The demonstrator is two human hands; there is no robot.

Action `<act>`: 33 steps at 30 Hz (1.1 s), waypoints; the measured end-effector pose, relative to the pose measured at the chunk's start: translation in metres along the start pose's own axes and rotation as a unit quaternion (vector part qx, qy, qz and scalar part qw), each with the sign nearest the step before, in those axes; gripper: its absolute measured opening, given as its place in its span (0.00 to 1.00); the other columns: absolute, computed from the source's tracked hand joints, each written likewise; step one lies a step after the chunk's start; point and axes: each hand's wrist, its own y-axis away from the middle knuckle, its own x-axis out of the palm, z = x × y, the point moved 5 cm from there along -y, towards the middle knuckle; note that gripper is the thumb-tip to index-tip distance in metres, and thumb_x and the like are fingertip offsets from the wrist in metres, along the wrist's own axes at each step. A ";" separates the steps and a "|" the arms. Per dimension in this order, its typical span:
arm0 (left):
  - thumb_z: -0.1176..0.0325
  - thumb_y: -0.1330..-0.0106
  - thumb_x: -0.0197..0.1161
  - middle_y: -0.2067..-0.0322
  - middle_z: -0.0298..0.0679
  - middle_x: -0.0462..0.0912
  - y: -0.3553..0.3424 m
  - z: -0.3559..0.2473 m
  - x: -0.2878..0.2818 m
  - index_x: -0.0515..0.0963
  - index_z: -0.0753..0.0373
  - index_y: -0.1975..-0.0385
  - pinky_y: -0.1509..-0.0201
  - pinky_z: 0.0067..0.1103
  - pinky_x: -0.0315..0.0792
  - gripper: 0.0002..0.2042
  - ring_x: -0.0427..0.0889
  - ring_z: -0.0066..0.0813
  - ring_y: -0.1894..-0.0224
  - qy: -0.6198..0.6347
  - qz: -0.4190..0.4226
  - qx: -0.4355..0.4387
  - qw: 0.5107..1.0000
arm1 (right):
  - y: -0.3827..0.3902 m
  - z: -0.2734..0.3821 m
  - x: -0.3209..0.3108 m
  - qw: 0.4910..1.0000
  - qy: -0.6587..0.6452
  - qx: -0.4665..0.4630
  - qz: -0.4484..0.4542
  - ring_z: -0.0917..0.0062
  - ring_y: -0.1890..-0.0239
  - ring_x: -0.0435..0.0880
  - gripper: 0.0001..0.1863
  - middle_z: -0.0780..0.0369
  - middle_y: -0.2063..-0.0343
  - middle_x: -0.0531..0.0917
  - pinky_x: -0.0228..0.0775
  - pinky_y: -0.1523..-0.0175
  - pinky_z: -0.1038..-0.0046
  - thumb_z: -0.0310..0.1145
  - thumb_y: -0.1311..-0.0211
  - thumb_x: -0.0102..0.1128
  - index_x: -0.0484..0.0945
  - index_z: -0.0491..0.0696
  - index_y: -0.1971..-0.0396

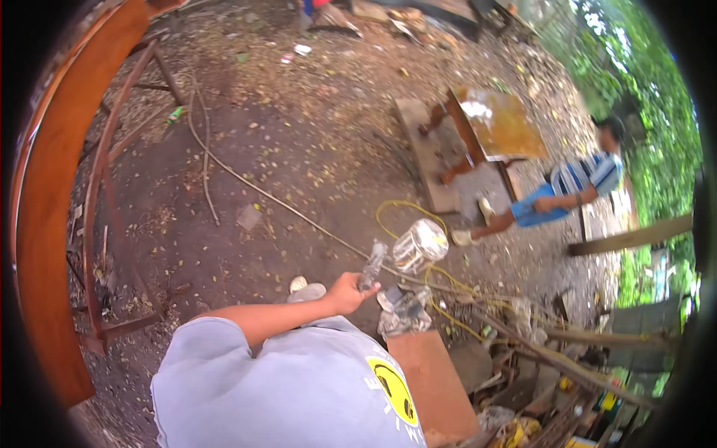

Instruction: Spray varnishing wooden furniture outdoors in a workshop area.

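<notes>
Where left fingers [368,293] hold it, clear bottle [374,263], long axis toward upper right

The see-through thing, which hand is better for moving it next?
Probably the left hand: it is closed around the see-through thing, near the shiny silver container. The right hand is not in view.

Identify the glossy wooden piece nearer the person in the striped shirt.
The small table right of centre, legs showing, close beside that person; the long orange-brown panel is at the far left edge.
</notes>
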 end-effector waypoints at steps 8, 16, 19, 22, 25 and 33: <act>0.49 0.34 0.65 0.84 0.37 0.73 -0.058 -0.018 -0.178 0.78 0.68 0.73 0.70 0.28 0.68 0.23 0.66 0.22 0.76 -0.003 -0.102 0.022 0.995 | 0.235 -0.010 0.166 0.980 -0.021 0.121 0.154 0.72 0.57 0.78 0.18 0.60 0.54 0.77 0.72 0.47 0.67 0.32 0.37 0.65 0.75 0.44 0.49; 0.57 0.31 0.64 0.83 0.30 0.72 -0.147 -0.028 -0.337 0.77 0.65 0.73 0.75 0.23 0.65 0.17 0.68 0.18 0.78 0.029 -0.265 0.050 0.962 | 0.484 -0.036 0.334 0.910 -0.025 0.251 0.330 0.72 0.58 0.78 0.19 0.60 0.54 0.77 0.73 0.49 0.68 0.32 0.38 0.66 0.75 0.43 0.48; 0.62 0.31 0.65 0.82 0.26 0.72 -0.191 0.000 -0.409 0.78 0.63 0.72 0.78 0.17 0.61 0.12 0.68 0.13 0.80 0.084 -0.334 0.069 0.936 | 0.612 -0.021 0.420 0.833 -0.142 0.341 0.411 0.75 0.61 0.75 0.18 0.62 0.59 0.76 0.74 0.53 0.71 0.32 0.39 0.69 0.75 0.43 0.54; 0.59 0.32 0.66 0.81 0.29 0.75 -0.216 0.010 -0.483 0.80 0.66 0.72 0.73 0.21 0.65 0.15 0.69 0.14 0.76 0.090 -0.406 -0.004 0.909 | 0.761 0.100 0.501 0.787 -0.179 0.270 0.525 0.77 0.61 0.75 0.13 0.65 0.62 0.75 0.73 0.52 0.72 0.30 0.36 0.66 0.72 0.44 0.58; 0.60 0.32 0.66 0.83 0.27 0.71 -0.246 -0.020 -0.538 0.73 0.63 0.80 0.80 0.19 0.60 0.17 0.66 0.14 0.83 0.138 -0.480 -0.006 0.866 | 0.883 0.250 0.573 0.777 -0.154 0.311 0.525 0.81 0.63 0.73 0.10 0.68 0.67 0.71 0.72 0.54 0.73 0.25 0.34 0.62 0.67 0.46 0.66; 0.65 0.31 0.64 0.85 0.30 0.67 -0.335 -0.038 -0.678 0.67 0.59 0.74 0.86 0.16 0.54 0.14 0.62 0.16 0.88 0.286 -0.612 0.019 0.737 | 1.172 0.508 0.744 0.642 -0.269 0.237 0.678 0.85 0.68 0.75 0.08 0.67 0.68 0.77 0.70 0.63 0.78 0.27 0.36 0.65 0.75 0.41 0.65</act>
